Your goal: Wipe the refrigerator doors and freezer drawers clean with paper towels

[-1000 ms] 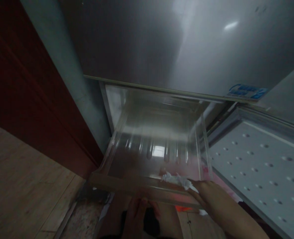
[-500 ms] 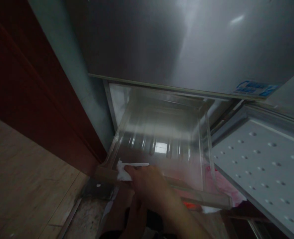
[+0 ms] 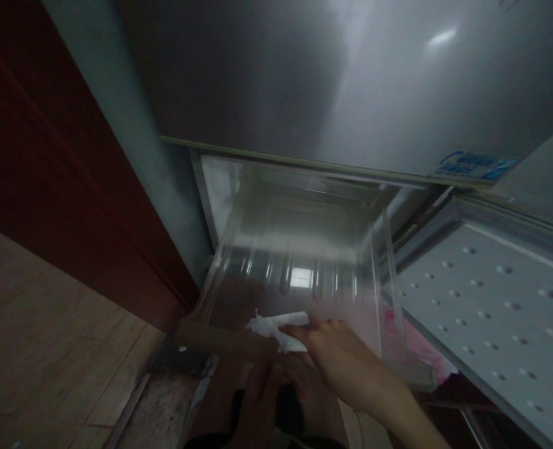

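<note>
A clear plastic drawer [image 3: 258, 293] is pulled out of the lower fridge compartment, its pale front bar [image 3: 206, 335] toward me. My right hand [image 3: 337, 352] presses a crumpled white cloth or tissue [image 3: 276, 327] against the inner side of that bar, near its middle, with thumb and fingers closed on it. My left hand [image 3: 264, 386] is below the bar, just in front of it; dim light and the bar hide part of its fingers, and its grip is unclear.
The open lower door [image 3: 482, 305], with a dimpled inner panel, stands at the right. Above is the closed metallic upper door [image 3: 304, 81]. A dark red door frame [image 3: 84, 168] rises at the left. Pink material [image 3: 417, 343] lies beneath the drawer's right side.
My right hand has slid to the right along the front bar with the white cloth, from near the left end to the middle. The view has shifted slightly.
</note>
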### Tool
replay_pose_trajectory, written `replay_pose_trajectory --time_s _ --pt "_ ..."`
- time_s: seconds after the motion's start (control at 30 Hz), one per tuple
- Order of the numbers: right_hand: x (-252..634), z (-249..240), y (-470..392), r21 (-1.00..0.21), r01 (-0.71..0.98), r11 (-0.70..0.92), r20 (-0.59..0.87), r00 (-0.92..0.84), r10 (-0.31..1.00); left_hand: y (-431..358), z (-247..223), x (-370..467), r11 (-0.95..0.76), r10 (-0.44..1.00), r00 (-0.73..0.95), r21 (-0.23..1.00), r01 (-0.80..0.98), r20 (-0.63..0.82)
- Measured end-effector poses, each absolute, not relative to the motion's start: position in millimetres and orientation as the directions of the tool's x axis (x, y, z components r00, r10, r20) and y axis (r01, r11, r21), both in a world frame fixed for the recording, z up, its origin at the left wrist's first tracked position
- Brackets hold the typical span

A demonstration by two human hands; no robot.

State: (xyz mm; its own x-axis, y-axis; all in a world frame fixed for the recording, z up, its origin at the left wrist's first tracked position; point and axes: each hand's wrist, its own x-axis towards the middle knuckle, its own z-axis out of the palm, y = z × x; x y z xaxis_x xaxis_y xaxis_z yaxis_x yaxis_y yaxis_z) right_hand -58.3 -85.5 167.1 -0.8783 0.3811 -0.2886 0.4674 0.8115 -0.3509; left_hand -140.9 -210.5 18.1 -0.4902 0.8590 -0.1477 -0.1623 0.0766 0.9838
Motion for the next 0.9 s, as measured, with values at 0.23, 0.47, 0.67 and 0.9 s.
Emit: replay_pose_trajectory --time_s 0.23,0.47,0.67,0.9 --pt "20 159 -54 -0.329 0.633 0.701 -0.336 -0.772 0.539 -207 27 -140 0.031 0.893 -0.437 0.984 -0.178 -0.107" --pt "39 153 -46 -0.372 0.665 0.648 -0.298 -0.747 0.595 -207 31 -138 0.004 0.894 -0.438 0.977 -0.213 -0.099" --pt "-11 156 -64 -0.218 0.659 0.72 -0.314 -0.746 0.587 -205 41 -136 0.006 0.847 -0.522 0.983 -0.184 -0.103" --pt "-89 168 -88 -0.286 0.494 0.821 -0.302 -0.86 0.412 -208 19 -141 0.042 0.796 -0.589 0.983 -0.176 -0.139"
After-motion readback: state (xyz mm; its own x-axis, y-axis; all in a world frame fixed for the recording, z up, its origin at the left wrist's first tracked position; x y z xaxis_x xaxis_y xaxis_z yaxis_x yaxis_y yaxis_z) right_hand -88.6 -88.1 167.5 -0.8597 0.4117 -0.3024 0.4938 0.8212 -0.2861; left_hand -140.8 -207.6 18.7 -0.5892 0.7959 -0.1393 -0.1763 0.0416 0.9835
